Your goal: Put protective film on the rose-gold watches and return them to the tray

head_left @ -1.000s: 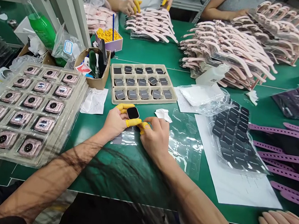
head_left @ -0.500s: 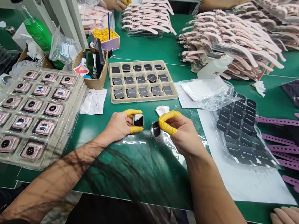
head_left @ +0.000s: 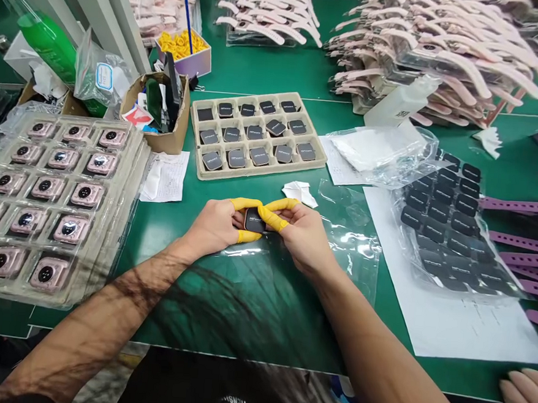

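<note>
My left hand (head_left: 214, 228) grips a small square watch screen by its sides, between yellow-covered thumb and finger. A black film with pale lettering (head_left: 254, 219) lies over its face, hiding the glossy surface. My right hand (head_left: 304, 236), also with yellow finger cots, pinches the film's right edge, and the fingers of both hands meet at the top. Beyond them stands a beige compartment tray (head_left: 264, 172) holding several film-covered square pieces. On the right, rows of black films (head_left: 442, 195) lie in clear plastic over a white sheet (head_left: 444, 327).
Stacked trays of pink watch cases (head_left: 44, 186) stand on the left. Behind are a cardboard box (head_left: 169, 142), a box of yellow finger cots (head_left: 187, 47), a white bottle (head_left: 400, 103) and piles of pink straps (head_left: 427, 53). Another person's hand (head_left: 527, 394) rests at the lower right.
My right hand has moved left, bringing the black film onto the screen in my left hand. The screen's shiny face is now covered. The camera view has shifted slightly.
</note>
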{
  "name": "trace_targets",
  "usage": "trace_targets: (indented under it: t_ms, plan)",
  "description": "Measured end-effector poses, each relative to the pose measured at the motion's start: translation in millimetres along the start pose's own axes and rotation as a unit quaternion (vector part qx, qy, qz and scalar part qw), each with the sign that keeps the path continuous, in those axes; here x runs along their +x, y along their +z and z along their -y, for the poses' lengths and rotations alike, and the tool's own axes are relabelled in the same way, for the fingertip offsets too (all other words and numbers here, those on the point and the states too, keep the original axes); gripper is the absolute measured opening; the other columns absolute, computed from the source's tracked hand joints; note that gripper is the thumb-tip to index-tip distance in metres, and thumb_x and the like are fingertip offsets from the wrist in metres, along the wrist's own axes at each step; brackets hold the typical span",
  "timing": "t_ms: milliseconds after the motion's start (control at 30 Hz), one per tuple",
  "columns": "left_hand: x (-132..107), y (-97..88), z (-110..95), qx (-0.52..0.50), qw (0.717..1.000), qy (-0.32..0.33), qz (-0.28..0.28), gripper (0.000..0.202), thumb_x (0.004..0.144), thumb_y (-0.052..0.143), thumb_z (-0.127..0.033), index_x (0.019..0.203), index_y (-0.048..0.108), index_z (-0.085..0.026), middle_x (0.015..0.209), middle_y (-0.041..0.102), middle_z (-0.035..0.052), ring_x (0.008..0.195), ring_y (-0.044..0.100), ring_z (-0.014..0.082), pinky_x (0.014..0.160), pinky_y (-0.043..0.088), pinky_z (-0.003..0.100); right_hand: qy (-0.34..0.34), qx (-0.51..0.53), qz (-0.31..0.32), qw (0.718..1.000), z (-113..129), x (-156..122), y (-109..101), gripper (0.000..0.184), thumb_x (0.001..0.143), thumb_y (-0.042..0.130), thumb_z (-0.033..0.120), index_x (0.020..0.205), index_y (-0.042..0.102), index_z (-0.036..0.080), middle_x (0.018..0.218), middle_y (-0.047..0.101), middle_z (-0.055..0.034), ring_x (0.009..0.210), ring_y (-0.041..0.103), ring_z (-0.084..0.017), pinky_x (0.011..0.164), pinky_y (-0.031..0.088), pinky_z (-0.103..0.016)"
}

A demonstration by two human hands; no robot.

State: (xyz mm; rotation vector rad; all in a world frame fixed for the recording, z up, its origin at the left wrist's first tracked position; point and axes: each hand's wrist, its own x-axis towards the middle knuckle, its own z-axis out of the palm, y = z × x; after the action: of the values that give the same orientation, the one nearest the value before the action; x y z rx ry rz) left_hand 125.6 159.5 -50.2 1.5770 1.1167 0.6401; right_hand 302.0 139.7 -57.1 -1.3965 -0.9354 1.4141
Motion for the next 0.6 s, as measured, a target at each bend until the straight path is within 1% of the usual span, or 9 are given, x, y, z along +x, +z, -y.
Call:
trace_targets:
  t_ms: [167, 300, 500, 533, 600]
  plan:
    - [-0.2, 0.6, -1.9, 0.015, 1.000, 0.005, -0.006, 0.050, 0.067, 0.081, -0.018, 0.116, 0.074, -0.016, 0.086, 0.077, 0.0024, 0.076, 0.073, 0.0198, 0.076, 0.060, 0.029, -0.007, -0.005, -0.001, 1.000, -3.8, 0.2, 0.9, 0.037, 0.059, 0.091, 0.041, 0.081, 0.070, 0.020, 0.076, 0.070, -0.0001, 0.070, 0.062, -0.014, 0.070, 0.055, -0.030]
    - [-0.4, 0.5, -2.1, 0.007, 1.000, 0.012, -0.006, 0.048, 0.067, 0.081, -0.018, 0.115, 0.074, -0.016, 0.086, 0.077, 0.0023, 0.076, 0.073, 0.0191, 0.077, 0.060, 0.029, -0.015, -0.012, -0.003, 1.000, -5.1, 0.9, 0.1, 0.038, 0.058, 0.091, 0.041, 0.082, 0.070, 0.020, 0.076, 0.070, 0.0002, 0.070, 0.062, -0.014, 0.071, 0.055, -0.030]
    - [-2.0, 0.4, -4.7, 0.008, 1.000, -0.003, -0.011, 0.051, 0.066, 0.082, -0.017, 0.116, 0.074, -0.016, 0.084, 0.076, 0.0032, 0.075, 0.073, 0.0204, 0.076, 0.060, 0.031, -0.021, -0.038, -0.002, 0.999, -5.8, -1.2, 2.8, 0.041, 0.063, 0.088, 0.046, 0.084, 0.067, 0.019, 0.081, 0.068, -0.0013, 0.074, 0.064, -0.014, 0.073, 0.055, -0.029]
    - [-1.9, 0.3, -4.9, 0.008, 1.000, -0.008, -0.010, 0.051, 0.066, 0.082, -0.017, 0.117, 0.073, -0.016, 0.083, 0.076, 0.0029, 0.075, 0.073, 0.0205, 0.076, 0.060, 0.031, -0.026, -0.043, -0.011, 0.999, -6.3, -1.1, 3.2, 0.044, 0.062, 0.088, 0.046, 0.088, 0.066, 0.019, 0.084, 0.067, -0.0008, 0.074, 0.064, -0.014, 0.071, 0.055, -0.028]
    - [-1.0, 0.0, -4.2, -0.001, 1.000, -0.019, -0.011, 0.053, 0.066, 0.083, -0.018, 0.118, 0.073, -0.017, 0.081, 0.076, 0.0023, 0.075, 0.072, 0.0204, 0.076, 0.060, 0.032, -0.046, -0.044, -0.064, 0.996, -7.7, -0.3, 2.7, 0.051, 0.065, 0.086, 0.048, 0.100, 0.061, 0.021, 0.093, 0.064, -0.0004, 0.072, 0.064, -0.013, 0.065, 0.055, -0.028]
